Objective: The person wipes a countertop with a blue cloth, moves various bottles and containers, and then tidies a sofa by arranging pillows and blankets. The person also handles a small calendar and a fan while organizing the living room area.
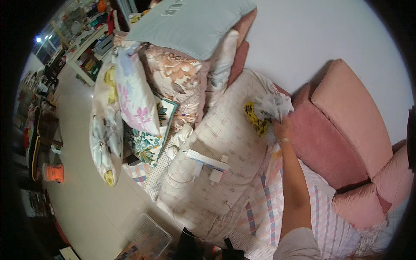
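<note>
My right hand (pixel 283 128) is stretched out over the far end of a folded quilt (pixel 214 139) with a pale checked pattern. Its fingers appear closed on a crumpled, translucent plastic bag (pixel 273 105), though motion blur softens the detail. Against the bag is a yellow-and-black patterned piece (pixel 255 118); whether it belongs to the bag I cannot tell. My left hand is out of view. On the quilt's nearer half lie a flat white box (pixel 206 160) and a small white block (pixel 216 175), with a thin pale cable (pixel 182 183) looping around them.
Left of the quilt, floral pillows (pixel 175 74) are piled under a grey-green cushion (pixel 195 26). Pink sofa cushions (pixel 328 143) stand on the right by a white wall (pixel 308 32). A clear plastic box (pixel 151 235) rests on the tiled floor (pixel 94 201) near an orange container (pixel 53 173).
</note>
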Demonstrator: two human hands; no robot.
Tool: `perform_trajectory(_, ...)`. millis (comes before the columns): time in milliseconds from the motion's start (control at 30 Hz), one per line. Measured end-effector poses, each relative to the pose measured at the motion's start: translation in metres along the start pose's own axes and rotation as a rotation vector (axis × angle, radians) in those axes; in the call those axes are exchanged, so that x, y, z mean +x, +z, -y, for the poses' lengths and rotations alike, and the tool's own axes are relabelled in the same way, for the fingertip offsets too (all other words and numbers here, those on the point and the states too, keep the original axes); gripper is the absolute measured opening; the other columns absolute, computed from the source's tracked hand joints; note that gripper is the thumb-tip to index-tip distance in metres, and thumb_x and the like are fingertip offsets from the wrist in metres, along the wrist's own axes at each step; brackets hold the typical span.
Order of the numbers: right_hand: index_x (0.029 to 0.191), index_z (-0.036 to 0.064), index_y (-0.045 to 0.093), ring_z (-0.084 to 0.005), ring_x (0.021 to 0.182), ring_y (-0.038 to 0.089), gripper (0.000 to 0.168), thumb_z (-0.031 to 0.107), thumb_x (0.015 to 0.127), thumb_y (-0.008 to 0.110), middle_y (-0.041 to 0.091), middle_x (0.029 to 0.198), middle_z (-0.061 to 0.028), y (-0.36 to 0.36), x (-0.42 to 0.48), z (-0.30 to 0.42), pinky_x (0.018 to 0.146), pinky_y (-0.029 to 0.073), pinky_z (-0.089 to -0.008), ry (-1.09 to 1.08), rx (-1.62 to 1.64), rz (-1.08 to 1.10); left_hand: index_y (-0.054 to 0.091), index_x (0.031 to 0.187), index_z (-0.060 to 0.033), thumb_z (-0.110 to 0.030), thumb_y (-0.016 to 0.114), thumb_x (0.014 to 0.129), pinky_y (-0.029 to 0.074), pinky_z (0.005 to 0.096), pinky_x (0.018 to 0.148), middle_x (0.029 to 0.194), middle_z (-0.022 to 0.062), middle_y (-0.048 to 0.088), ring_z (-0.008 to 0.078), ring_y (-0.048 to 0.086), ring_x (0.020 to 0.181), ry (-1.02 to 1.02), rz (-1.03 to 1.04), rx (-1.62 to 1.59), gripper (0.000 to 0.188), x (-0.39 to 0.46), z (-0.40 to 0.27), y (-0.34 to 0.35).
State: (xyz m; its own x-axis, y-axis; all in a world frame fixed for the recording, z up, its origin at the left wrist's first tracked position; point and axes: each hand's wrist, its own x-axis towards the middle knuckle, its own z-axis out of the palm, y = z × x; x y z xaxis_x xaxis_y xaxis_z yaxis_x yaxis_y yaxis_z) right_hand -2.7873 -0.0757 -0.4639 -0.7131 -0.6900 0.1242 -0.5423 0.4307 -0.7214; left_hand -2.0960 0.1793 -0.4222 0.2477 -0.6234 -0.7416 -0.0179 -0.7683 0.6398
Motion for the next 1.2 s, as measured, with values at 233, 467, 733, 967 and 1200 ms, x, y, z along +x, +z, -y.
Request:
perform_trajectory(233, 0.115, 0.001, 0.059, -0.0189, 0.087, 0.061, 0.036, 0.005, 0.079, 0.061, 0.067, 0.097, -0.0089, -0.053, -0.064, 0.023, 0.076, 0.047, -0.0325, -0.092, 0.322, 0.226, 0.061, 0.079, -0.0019, -0.014, 0.059, 0.087, 0.053, 0.0291, 0.056, 0.073, 0.0072, 0.065, 0.0138, 0.060, 0.064, 0.326, 0.051, -0.159, 0.014, -0.016, 0.032, -0.036)
perform_trajectory(467, 0.100, 0.001, 0.063, -0.0112, 0.072, 0.055, 0.020, 0.004, 0.080, 0.062, 0.061, 0.083, -0.0005, -0.119, -0.078, 0.165, 0.064, 0.045, -0.0272, 0.126, 0.566, 0.229, 0.060, 0.088, -0.0063, -0.021, 0.072, 0.071, 0.046, 0.0332, 0.057, 0.059, 0.0032, 0.057, 0.0165, 0.056, 0.059, 0.951, -0.191, 1.066, 0.025, -0.034, 0.034, -0.052)
perform_trajectory(733, 0.085, -0.001, 0.065, -0.0247, 0.062, 0.060, 0.030, 0.028, 0.077, 0.070, 0.064, 0.071, -0.0147, -0.148, 0.096, 0.398, 0.060, 0.046, -0.0385, -0.396, 0.281, -0.216, 0.047, 0.118, -0.0040, -0.027, 0.058, 0.086, 0.046, 0.0406, 0.080, 0.105, 0.0131, 0.051, 0.0237, 0.053, 0.096, 0.475, 0.012, 0.385, 0.040, -0.014, 0.052, -0.078)
perform_trajectory(967, 0.110, 0.007, 0.061, -0.0374, 0.098, 0.060, 0.039, 0.029, 0.078, 0.067, 0.064, 0.102, -0.0213, -0.055, 0.145, 0.456, 0.084, 0.047, -0.0438, -0.521, 0.015, -0.520, 0.042, 0.126, -0.0039, -0.029, 0.052, 0.093, 0.047, 0.0440, 0.090, 0.122, 0.0163, 0.050, 0.0265, 0.052, 0.110, 0.285, -0.029, 0.224, 0.043, -0.021, 0.047, -0.090)
perform_trajectory(1200, 0.126, 0.009, 0.043, -0.0396, 0.110, 0.055, 0.062, 0.039, 0.078, 0.068, 0.048, 0.124, -0.0262, -0.001, 0.117, 0.429, 0.092, 0.046, -0.0448, -0.303, -0.253, -0.070, 0.044, 0.110, -0.0064, -0.027, 0.055, 0.090, 0.048, 0.0431, 0.084, 0.107, 0.0122, 0.053, 0.0247, 0.054, 0.099, 0.057, -0.133, -0.101, 0.031, -0.025, 0.008, -0.067)
